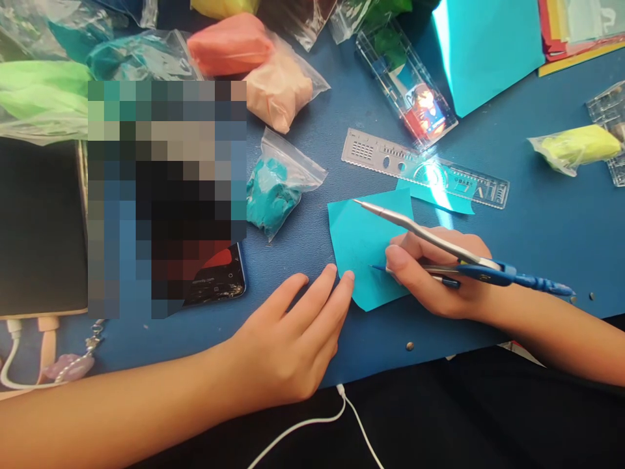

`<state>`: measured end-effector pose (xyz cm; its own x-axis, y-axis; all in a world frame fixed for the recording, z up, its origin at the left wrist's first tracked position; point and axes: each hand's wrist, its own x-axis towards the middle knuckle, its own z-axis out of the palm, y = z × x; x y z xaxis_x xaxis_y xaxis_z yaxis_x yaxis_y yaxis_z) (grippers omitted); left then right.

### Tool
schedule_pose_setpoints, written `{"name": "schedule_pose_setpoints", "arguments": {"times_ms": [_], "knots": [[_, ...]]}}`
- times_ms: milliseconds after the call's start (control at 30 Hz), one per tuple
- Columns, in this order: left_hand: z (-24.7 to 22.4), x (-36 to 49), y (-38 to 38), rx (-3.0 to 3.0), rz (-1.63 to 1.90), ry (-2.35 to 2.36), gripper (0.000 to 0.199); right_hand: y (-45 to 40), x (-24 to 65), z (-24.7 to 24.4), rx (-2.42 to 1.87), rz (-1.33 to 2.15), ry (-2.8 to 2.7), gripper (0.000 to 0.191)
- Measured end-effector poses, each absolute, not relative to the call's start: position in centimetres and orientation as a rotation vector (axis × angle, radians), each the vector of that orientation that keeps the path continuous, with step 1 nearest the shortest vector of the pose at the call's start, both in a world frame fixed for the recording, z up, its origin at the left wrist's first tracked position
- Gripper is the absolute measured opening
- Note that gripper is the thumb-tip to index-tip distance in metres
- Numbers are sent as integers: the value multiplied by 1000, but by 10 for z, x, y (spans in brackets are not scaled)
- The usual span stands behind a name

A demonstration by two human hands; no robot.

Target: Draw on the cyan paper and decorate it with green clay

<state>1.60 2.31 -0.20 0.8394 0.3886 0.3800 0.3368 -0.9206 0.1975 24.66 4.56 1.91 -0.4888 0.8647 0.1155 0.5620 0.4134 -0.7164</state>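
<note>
A drawing compass (pixel 427 238) with a silver leg and a blue handle lies in the closed fingers of my right hand (pixel 439 273). Its two legs are spread, and both tips are over a small piece of turquoise paper (pixel 361 238). Whether the tips touch the paper I cannot tell. Fingers stretched out, my left hand (pixel 303 332) rests flat at the paper's lower left edge. Just beyond the paper, a clear plastic ruler (pixel 381 151) partly covers another turquoise scrap (pixel 456 198).
Bagged turquoise clay (pixel 273 192) sits left of the paper. More bags of coloured clay (pixel 232 45) line the back. A transparent case (pixel 390 71), a turquoise sheet (pixel 493 52) and bagged yellow clay (pixel 581 146) lie farther right. A phone (pixel 215 286) and a dark tablet-like device (pixel 41 228) occupy the left.
</note>
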Motion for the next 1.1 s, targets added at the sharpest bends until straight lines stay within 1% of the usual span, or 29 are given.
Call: {"name": "schedule_pose_setpoints", "arguments": {"times_ms": [333, 433, 533, 633, 733, 833, 933, 1100], "knots": [[-3, 16, 21, 2896, 617, 565, 21, 50, 245, 15, -1062, 955, -2127, 32], [-3, 16, 22, 2898, 623, 568, 21, 47, 248, 15, -1134, 943, -2067, 31], [-2, 16, 23, 2904, 631, 568, 22, 44, 250, 10, -1213, 940, -1858, 30], [-3, 17, 24, 2912, 642, 572, 23, 46, 249, 6, -1200, 927, -1654, 30], [-4, 17, 24, 2924, 650, 586, 24, 57, 248, 5, -1201, 873, -1584, 23], [-6, 16, 24, 2939, 658, 593, 26, 70, 252, 6, -1324, 844, -1494, 17], [-7, 15, 25, 2962, 671, 570, 27, 80, 259, 8, -1468, 832, -1365, 19], [-8, 14, 26, 2983, 658, 557, 25, 89, 269, 7, -1425, 891, -1327, 20]]}}
